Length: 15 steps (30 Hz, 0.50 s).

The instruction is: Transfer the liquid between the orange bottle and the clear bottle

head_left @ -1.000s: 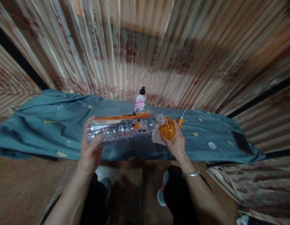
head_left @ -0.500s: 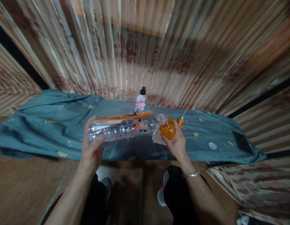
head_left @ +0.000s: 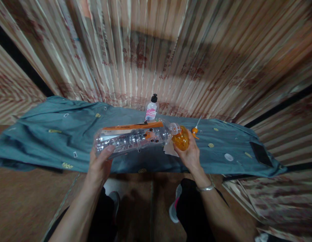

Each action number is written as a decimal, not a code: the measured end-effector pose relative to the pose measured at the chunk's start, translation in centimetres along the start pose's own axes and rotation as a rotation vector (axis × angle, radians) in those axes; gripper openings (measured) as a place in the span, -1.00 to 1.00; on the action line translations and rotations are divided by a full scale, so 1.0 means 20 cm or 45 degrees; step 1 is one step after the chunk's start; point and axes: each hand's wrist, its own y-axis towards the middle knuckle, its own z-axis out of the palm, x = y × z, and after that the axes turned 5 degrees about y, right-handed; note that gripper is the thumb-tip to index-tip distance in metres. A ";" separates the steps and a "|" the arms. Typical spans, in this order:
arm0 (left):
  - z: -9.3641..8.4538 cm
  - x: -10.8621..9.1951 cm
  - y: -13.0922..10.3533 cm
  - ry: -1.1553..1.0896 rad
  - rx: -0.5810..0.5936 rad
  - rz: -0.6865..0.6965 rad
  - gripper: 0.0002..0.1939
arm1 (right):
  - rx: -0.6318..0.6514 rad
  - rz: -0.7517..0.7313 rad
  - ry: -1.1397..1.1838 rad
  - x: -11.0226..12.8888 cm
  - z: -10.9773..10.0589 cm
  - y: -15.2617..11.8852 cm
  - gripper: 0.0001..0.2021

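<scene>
Curtain (head_left: 158, 60) hangs behind cloth-covered table (head_left: 80, 134). Left hand (head_left: 100, 164): fingers gripping bottle (head_left: 132, 137), held near level, mouth at orange container (head_left: 181, 139). Right hand (head_left: 191, 155): fingers gripping container.

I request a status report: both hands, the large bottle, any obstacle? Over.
Left hand gripping clear plastic bottle, base end. Right hand holding translucent orange container at bottle's mouth. Bottle held sideways. No obstruction seen between bottle and container.
</scene>
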 end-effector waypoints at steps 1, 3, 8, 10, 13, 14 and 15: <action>0.00 0.00 0.00 -0.002 -0.002 0.002 -0.15 | -0.001 -0.002 0.000 0.00 0.00 0.00 -0.16; 0.00 0.00 0.00 -0.010 -0.001 0.008 -0.14 | -0.007 -0.011 0.003 0.00 0.00 0.00 -0.16; -0.01 0.00 0.00 0.006 0.007 0.002 -0.20 | 0.005 0.003 0.002 0.00 0.00 0.00 -0.15; -0.01 0.01 0.00 0.018 0.008 0.004 -0.22 | 0.009 0.007 0.000 0.00 0.00 0.00 -0.15; -0.02 0.01 0.00 0.018 0.009 0.010 -0.22 | 0.001 -0.006 0.001 0.00 0.00 0.00 -0.16; -0.02 0.01 0.00 0.015 0.012 0.010 -0.22 | -0.002 -0.009 0.002 0.00 0.00 0.00 -0.16; -0.02 0.01 0.00 0.011 0.014 0.009 -0.21 | -0.004 -0.009 0.004 0.00 0.00 0.00 -0.16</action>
